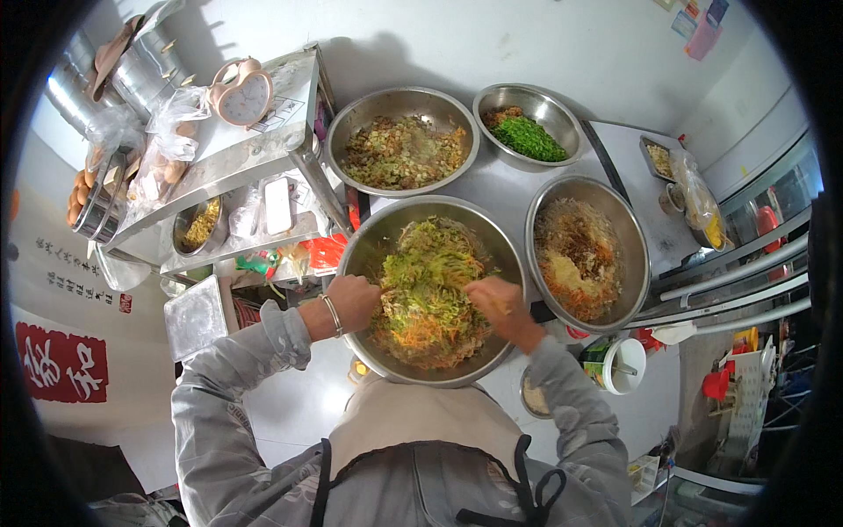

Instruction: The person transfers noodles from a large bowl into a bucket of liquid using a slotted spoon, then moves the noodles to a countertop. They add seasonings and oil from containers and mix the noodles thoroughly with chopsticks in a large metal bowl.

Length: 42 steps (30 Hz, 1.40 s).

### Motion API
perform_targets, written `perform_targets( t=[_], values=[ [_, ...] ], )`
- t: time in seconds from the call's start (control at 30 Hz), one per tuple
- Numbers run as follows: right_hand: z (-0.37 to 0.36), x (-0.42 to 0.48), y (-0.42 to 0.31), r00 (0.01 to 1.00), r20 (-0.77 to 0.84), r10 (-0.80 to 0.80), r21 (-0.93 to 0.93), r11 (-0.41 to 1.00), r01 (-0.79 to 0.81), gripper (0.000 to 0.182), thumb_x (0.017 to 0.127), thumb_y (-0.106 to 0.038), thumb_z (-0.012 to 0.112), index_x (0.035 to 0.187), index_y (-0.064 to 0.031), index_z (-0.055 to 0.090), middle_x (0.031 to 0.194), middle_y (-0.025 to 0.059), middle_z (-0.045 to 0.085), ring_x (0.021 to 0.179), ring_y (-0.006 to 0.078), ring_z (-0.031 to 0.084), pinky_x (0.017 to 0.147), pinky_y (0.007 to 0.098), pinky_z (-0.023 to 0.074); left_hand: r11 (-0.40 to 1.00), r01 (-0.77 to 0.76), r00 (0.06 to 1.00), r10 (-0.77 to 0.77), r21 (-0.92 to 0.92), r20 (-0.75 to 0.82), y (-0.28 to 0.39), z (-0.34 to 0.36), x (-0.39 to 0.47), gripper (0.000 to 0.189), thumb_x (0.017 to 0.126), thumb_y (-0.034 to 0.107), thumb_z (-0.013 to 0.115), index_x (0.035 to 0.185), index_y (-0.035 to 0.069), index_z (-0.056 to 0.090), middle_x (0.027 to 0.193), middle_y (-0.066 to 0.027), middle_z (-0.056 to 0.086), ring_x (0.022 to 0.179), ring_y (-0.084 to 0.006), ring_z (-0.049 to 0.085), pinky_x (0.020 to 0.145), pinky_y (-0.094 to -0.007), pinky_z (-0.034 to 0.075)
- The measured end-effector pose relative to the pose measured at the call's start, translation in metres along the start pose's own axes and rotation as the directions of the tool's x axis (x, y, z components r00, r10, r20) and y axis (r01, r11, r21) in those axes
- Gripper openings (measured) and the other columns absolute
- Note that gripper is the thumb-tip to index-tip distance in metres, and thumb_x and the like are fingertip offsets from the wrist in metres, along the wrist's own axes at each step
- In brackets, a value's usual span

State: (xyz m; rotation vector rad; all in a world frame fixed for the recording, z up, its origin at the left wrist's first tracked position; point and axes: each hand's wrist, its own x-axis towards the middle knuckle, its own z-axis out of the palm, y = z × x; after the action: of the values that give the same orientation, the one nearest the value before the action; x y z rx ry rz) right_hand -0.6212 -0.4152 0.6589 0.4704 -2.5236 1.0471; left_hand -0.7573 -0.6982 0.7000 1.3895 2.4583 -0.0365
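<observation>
A large stainless steel bowl stands right in front of my body, holding a mix of shredded vegetables with green and orange shreds. My left hand, with a silver bangle at the wrist, is closed at the bowl's left rim and seems to grip it. On the right side, inside the bowl, my right hand is curled over the mix, slightly blurred; it seems to hold a thin utensil, but most of that is hidden or blurred.
Behind stand a steel bowl of chopped filling and one with chopped greens. To the right is a bowl of shredded carrot and seasonings. A metal shelf with a pink clock rises at left. A white bucket stands lower right.
</observation>
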Motion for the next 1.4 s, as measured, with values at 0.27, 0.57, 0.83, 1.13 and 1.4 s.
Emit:
perform_targets(
  t=[0.27, 0.57, 0.83, 1.13, 1.4],
  values=[
    [-0.032, -0.013, -0.009, 0.945, 0.211, 0.251, 0.046, 0.963, -0.266, 0.016, 0.089, -0.010, 0.055, 0.099, -0.0016, 0.065, 0.082, 0.0157, 0.062, 0.075, 0.0312, 0.061, 0.065, 0.0406, 0.0484, 0.990, 0.134, 0.981, -0.138, 0.037, 0.136, -0.018, -0.011, -0.014, 0.008, 0.070, 0.010, 0.062, 0.072, 0.004, 0.066, 0.067, -0.0172, 0.064, 0.066, -0.0357, 0.066, 0.059, -0.0435, 0.054],
    [-0.051, -0.031, -0.027, 0.834, 0.192, 0.517, 0.249, 0.797, -0.551, 0.019, 0.091, -0.013, 0.055, 0.092, 0.0015, 0.067, 0.085, 0.0147, 0.068, 0.073, 0.0189, 0.066, 0.065, 0.0298, 0.0531, 0.995, 0.008, 0.978, -0.029, 0.103, 0.207, -0.049, 0.015, -0.013, 0.014, 0.075, 0.017, 0.060, 0.073, 0.006, 0.068, 0.068, -0.0152, 0.066, 0.066, -0.0345, 0.066, 0.056, -0.0444, 0.053],
    [0.031, -0.049, 0.007, 0.646, 0.122, 0.753, 0.677, 0.413, -0.609, 0.020, 0.094, -0.011, 0.050, 0.095, 0.0036, 0.064, 0.085, 0.0094, 0.065, 0.074, 0.0161, 0.067, 0.066, 0.0283, 0.0574, 0.777, 0.113, 0.980, 0.018, -0.620, 0.200, -0.012, 0.042, -0.002, 0.025, 0.079, 0.020, 0.056, 0.072, -0.003, 0.064, 0.055, -0.0180, 0.057, 0.050, -0.0287, 0.060, 0.052, -0.0406, 0.050],
    [-0.051, -0.019, -0.026, 0.809, 0.256, 0.529, 0.244, 0.775, -0.583, 0.025, 0.093, -0.015, 0.049, 0.091, 0.0035, 0.065, 0.081, 0.0117, 0.067, 0.071, 0.0158, 0.067, 0.062, 0.0297, 0.0549, 0.932, 0.036, 0.991, 0.014, -0.360, 0.135, -0.028, -0.001, -0.005, 0.020, 0.076, 0.015, 0.056, 0.081, 0.002, 0.069, 0.067, -0.0199, 0.062, 0.064, -0.0376, 0.063, 0.062, -0.0442, 0.052],
    [0.012, -0.044, -0.002, 0.557, 0.274, 0.784, 0.683, 0.249, -0.687, 0.022, 0.093, -0.014, 0.051, 0.090, 0.0025, 0.065, 0.081, 0.0081, 0.067, 0.066, 0.0142, 0.067, 0.060, 0.0251, 0.0551, 0.606, 0.307, 0.898, 0.072, -0.734, 0.435, 0.008, 0.081, 0.008, 0.020, 0.079, 0.016, 0.061, 0.074, -0.001, 0.070, 0.056, -0.0050, 0.063, 0.050, -0.0135, 0.061, 0.048, -0.0289, 0.049]
  ],
)
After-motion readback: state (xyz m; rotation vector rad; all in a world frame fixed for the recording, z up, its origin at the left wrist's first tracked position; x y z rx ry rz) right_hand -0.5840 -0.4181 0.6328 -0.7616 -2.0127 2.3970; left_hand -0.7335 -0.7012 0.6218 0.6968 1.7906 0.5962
